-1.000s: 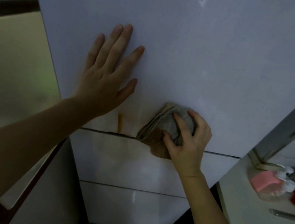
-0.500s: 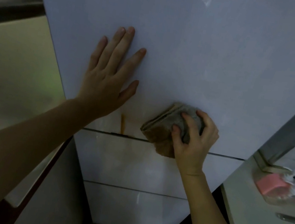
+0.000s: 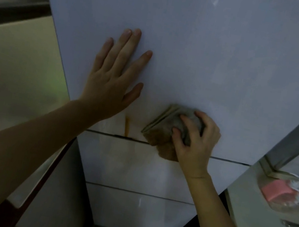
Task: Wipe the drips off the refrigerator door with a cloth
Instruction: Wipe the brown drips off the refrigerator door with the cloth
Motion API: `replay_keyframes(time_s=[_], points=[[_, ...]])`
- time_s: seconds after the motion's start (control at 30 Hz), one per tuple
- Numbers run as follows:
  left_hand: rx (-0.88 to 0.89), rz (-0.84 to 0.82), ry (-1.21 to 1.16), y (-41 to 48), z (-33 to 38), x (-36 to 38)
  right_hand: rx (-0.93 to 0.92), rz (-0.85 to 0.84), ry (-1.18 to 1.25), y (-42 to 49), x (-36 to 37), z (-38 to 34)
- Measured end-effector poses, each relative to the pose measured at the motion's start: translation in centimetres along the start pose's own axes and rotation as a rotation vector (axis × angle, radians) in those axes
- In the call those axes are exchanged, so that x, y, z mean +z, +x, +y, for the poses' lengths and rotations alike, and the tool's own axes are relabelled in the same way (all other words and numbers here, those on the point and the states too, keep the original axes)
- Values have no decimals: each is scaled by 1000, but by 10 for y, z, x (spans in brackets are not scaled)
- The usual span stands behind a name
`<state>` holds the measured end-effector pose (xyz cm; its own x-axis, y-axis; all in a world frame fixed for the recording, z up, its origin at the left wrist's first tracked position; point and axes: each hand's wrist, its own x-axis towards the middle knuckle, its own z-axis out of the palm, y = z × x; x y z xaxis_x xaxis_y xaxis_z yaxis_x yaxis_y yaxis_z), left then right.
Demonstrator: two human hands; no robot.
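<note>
Hardly anything has moved: the right hand (image 3: 195,142) has its grip clamped on the cloth (image 3: 161,131), pressed at the bottom edge of the door (image 3: 213,54), the left hand (image 3: 110,83) lies flat with grip apart, and one yellow drip (image 3: 127,127) beside the cloth seems still unwiped.

Two bare arms, skin showing all the way to the frame edges. Left hand (image 3: 110,83): slim, with short rounded nails (image 3: 138,31). Left forearm (image 3: 21,141) bare. Right hand (image 3: 195,141): knuckles visible, with a crease at the wrist. Right forearm (image 3: 221,220) bare. The light is dim and fine detail is lost.
</note>
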<state>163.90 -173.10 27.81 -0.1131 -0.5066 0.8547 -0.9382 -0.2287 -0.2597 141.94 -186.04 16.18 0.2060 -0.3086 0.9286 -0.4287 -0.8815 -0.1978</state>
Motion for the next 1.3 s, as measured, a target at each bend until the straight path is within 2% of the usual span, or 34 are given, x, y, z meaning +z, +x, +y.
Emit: replay_keyframes(time_s=[0.13,0.33,0.53,0.73,0.97,1.3], points=[[-14,10,3,0,2,2,85,99,6,16,-5,1],[-34,2,-4,1,6,-1,-136,-21,-12,9,11,-6],[-127,-19,-92,-14,1,-20,-132,-51,10,10,8,-5],[-275,-116,-34,-79,-12,-21,-176,-47,30,13,8,-6],[-293,-179,-8,-125,-13,-1,-252,-47,20,14,13,-10],[-283,-50,-45,-160,-21,33,-322,9,-14,18,12,-13]])
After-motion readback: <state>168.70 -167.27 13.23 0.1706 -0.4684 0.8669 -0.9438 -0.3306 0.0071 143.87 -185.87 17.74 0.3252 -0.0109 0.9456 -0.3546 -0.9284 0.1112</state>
